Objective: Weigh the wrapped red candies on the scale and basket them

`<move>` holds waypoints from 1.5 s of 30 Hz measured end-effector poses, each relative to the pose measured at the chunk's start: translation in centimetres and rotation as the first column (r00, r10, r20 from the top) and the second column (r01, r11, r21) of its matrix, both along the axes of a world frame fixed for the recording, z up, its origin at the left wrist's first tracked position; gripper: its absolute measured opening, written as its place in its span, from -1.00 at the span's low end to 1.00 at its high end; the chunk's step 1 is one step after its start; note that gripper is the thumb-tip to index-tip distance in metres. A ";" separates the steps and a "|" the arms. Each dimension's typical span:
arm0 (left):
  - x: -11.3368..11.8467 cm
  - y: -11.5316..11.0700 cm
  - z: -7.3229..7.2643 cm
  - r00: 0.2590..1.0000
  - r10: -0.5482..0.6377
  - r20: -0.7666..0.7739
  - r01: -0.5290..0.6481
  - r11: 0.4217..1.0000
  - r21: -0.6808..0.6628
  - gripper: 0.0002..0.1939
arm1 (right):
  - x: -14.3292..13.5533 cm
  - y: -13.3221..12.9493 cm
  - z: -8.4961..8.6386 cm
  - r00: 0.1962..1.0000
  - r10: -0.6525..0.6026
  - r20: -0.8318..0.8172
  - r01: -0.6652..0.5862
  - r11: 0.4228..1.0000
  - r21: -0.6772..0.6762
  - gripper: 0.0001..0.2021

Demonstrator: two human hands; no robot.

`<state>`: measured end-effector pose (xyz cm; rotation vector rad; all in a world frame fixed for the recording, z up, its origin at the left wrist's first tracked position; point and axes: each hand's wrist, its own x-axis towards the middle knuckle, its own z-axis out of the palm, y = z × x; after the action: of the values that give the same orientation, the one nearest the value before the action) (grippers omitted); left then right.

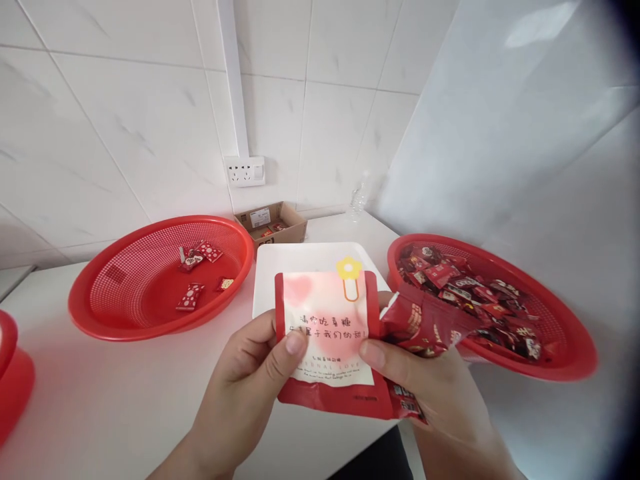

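Note:
A red and cream card-like packet (327,360) with printed writing and a yellow flower clip (349,269) is held up in front of me. My left hand (250,380) pinches its left edge, thumb on the front. On the right edge, my right hand (430,387) presses its thumb against the packet. That same hand also grips a crumpled dark red wrapper (420,320), which lies beside and partly behind the packet. Behind both is a white tray (270,257), mostly hidden by the packet.
A red basket (85,313) with several wrapped candies stands left; a fuller red basket (575,353) stands right. A cardboard box (293,232) and a clear bottle (356,203) are near the wall. Red basket edges (15,380) show far left.

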<state>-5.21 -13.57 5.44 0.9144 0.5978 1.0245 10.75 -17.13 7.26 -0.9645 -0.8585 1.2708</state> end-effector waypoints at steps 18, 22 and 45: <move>-0.4 0.4 0.2 0.997 -0.083 -0.006 0.083 0.995 0.057 -0.83 | 0.3 -0.3 -0.5 0.979 -0.066 0.194 0.065 0.998 0.012 -0.78; -0.3 0.4 0.2 0.997 -0.070 -0.008 0.071 0.995 0.076 -0.88 | -0.1 -0.4 -0.4 0.973 -0.095 0.212 0.082 0.994 0.069 -0.85; -0.3 -0.3 -0.1 0.995 0.041 -0.091 -0.024 0.983 0.179 -0.78 | -0.4 -0.4 -0.5 0.965 -0.056 0.255 0.049 0.998 0.030 -0.90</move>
<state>-5.50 -13.84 5.30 1.1187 0.6088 1.0813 10.34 -17.50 6.78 -1.1414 -1.0377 1.1029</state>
